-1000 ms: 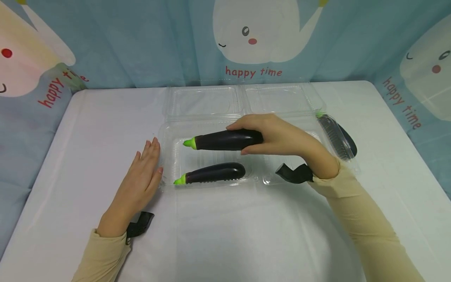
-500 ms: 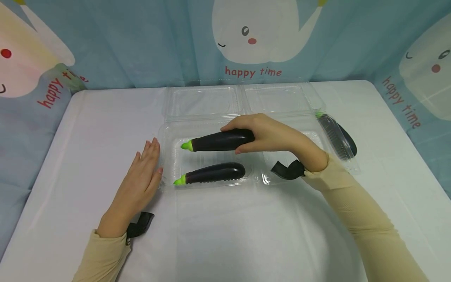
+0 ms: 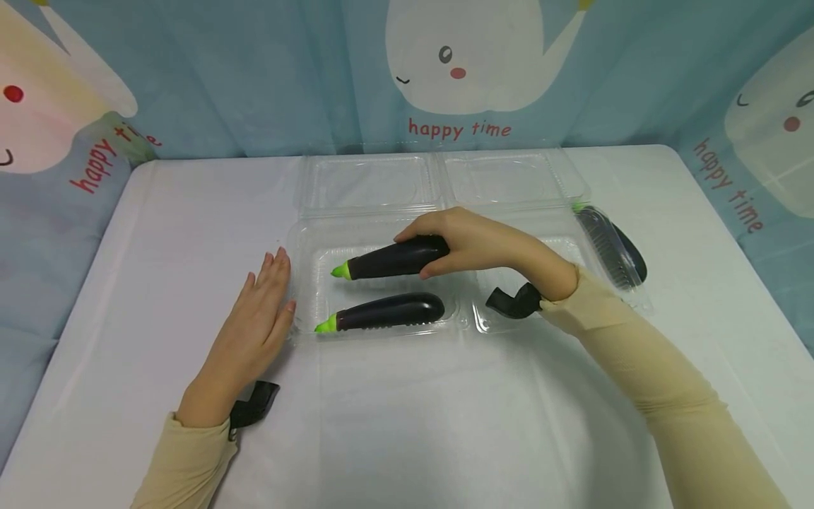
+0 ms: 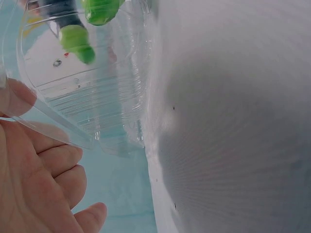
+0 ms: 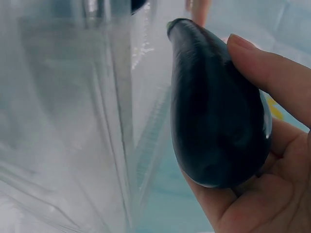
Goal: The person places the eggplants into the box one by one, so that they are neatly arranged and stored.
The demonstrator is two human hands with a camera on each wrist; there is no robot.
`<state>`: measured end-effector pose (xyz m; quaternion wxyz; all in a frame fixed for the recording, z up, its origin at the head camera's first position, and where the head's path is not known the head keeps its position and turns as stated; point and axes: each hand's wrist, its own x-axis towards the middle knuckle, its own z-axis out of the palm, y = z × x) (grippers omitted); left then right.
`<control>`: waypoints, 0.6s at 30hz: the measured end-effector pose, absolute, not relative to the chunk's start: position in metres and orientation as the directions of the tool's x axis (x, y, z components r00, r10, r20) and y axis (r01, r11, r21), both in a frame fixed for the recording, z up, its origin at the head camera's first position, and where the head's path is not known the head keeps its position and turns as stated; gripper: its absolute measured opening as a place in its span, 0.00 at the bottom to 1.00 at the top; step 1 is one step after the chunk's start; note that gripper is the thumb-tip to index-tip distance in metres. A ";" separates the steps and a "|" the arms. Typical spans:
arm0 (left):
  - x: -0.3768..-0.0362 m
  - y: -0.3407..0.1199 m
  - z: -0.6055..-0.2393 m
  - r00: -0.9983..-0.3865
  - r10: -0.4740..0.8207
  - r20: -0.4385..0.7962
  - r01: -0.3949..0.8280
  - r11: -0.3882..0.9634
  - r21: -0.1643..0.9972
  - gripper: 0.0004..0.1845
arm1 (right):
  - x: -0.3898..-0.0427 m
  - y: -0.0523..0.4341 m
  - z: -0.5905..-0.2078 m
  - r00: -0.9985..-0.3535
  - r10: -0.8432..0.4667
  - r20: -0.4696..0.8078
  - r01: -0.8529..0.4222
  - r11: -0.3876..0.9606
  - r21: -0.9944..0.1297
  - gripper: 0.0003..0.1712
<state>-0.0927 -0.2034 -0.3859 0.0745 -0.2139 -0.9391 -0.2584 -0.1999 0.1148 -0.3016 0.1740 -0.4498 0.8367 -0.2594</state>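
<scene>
My right hand (image 3: 473, 244) grips a dark purple eggplant (image 3: 397, 258) by its thick end, thumb and fingers on opposite sides. Its green tip points left, over the left part of a clear plastic container (image 3: 302, 244). Along the front of that part lies a second eggplant (image 3: 391, 312), roughly parallel to the first. My left hand (image 3: 254, 311) is at the container's left side, its fingers extended in the head view. In the left wrist view, thumb and fingers lie at the clear rim (image 4: 58, 126). The right wrist view shows the held eggplant's rounded end (image 5: 218, 121) close up.
Behind the container, clear lids (image 3: 369, 180) stand raised. Another eggplant (image 3: 626, 251) lies at the container's right side, partly seen through clear plastic. A white cloth (image 3: 407, 424) covers the table; a blue printed curtain (image 3: 286, 78) hangs behind.
My right hand has carried its eggplant left and slightly lower in the head view, nearer the eggplant in front. My left hand has stayed at the container's left side.
</scene>
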 end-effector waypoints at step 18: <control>-0.093 -0.203 -0.386 -0.897 0.359 0.257 0.440 0.774 0.455 0.32 | -0.206 0.102 -0.314 -0.480 -0.865 -0.149 -0.678 0.473 -0.562 0.29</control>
